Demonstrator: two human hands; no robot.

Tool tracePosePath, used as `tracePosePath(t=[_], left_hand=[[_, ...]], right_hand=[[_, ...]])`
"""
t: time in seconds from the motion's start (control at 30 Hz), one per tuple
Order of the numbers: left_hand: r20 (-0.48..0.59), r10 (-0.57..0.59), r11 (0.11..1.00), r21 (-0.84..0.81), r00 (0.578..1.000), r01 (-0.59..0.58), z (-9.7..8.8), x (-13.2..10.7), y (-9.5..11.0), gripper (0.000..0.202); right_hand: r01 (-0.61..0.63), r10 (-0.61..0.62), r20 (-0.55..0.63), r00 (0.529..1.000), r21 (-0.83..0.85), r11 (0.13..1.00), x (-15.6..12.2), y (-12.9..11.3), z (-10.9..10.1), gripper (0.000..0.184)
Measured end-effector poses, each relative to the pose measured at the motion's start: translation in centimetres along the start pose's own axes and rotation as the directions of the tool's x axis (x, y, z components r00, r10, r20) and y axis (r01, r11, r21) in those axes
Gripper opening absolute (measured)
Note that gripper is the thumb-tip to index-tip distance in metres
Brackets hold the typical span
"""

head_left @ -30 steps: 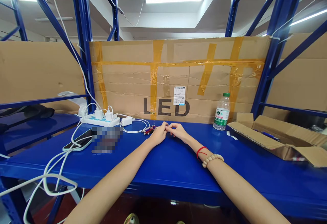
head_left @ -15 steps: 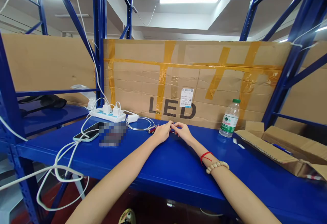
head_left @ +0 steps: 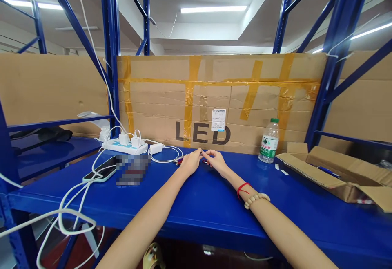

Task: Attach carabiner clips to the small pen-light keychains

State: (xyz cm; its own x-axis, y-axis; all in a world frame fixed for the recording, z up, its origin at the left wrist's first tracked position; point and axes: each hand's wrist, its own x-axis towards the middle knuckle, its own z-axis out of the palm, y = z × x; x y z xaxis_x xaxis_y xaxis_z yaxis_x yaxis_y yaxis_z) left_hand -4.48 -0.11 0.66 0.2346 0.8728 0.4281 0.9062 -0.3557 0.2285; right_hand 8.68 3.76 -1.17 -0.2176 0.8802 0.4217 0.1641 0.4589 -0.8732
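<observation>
My left hand (head_left: 191, 162) and my right hand (head_left: 215, 160) meet fingertip to fingertip at the back middle of the blue shelf top (head_left: 196, 203). Both are pinched closed around something small between them that I cannot make out. Just left of my left hand lies a small cluster of red and silver pen-like items (head_left: 179, 160). My right wrist wears a red string and a bead bracelet (head_left: 256, 198).
A white power strip (head_left: 124, 146) with chargers and white cables (head_left: 165, 154) sits at the back left, a phone (head_left: 101, 172) in front of it. A water bottle (head_left: 268, 140) stands at the back right beside an open cardboard box (head_left: 333, 173). A taped cardboard sheet marked LED (head_left: 220, 97) forms the back wall.
The camera view has shifted a little; my hands stay together at the same spot on the shelf, still pinched on the small thing.
</observation>
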Motion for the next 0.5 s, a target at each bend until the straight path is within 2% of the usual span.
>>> tracePosePath(t=[0.5], left_hand=[[-0.003,-0.068,0.995,0.067,0.998,0.068,-0.25,-0.14,-0.04,0.027]], right_hand=[[-0.025,0.025,-0.002,1.000,-0.009,1.000,-0.40,-0.70,0.10,0.035]])
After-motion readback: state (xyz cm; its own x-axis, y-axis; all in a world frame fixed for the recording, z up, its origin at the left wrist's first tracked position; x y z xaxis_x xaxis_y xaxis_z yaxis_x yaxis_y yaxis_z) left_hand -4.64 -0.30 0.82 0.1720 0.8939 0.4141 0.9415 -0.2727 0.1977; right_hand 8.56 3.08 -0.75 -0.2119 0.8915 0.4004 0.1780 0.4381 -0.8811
